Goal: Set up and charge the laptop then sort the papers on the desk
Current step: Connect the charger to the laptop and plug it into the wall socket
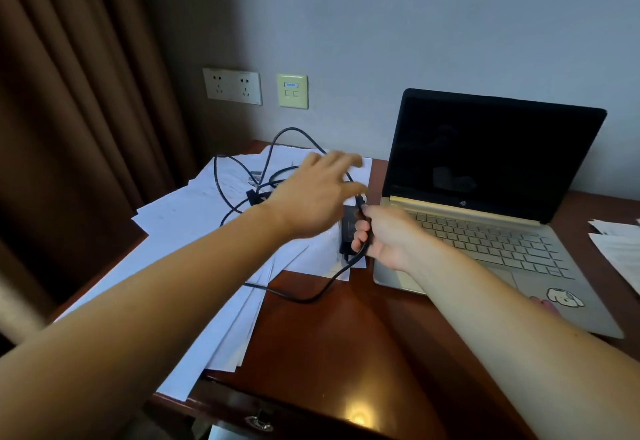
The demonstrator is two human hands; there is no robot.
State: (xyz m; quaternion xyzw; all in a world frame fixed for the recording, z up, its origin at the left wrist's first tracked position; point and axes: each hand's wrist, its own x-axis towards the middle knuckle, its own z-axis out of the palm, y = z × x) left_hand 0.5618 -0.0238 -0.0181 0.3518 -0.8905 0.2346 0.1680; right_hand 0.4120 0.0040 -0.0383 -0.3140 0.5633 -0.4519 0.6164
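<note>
Right hand is on the black power adapter, fingers curled round the brick, just beside the laptop's left edge. Left hand hovers above it with fingers spread and relaxed, gripping nothing, a bit blurred. The cable loops in loose coils over the papers, and another stretch curves down from the adapter onto the bare wood of the counter. Those papers lie fanned in an untidy stack across the counter's left side, spilling past its front edge. The laptop stands open on the right, screen dark, a small cartoon sticker on its palm rest. More sheets lie to the laptop's right. Up on the wall, a double socket sits beside a smaller plate, next to the brown curtain.
</note>
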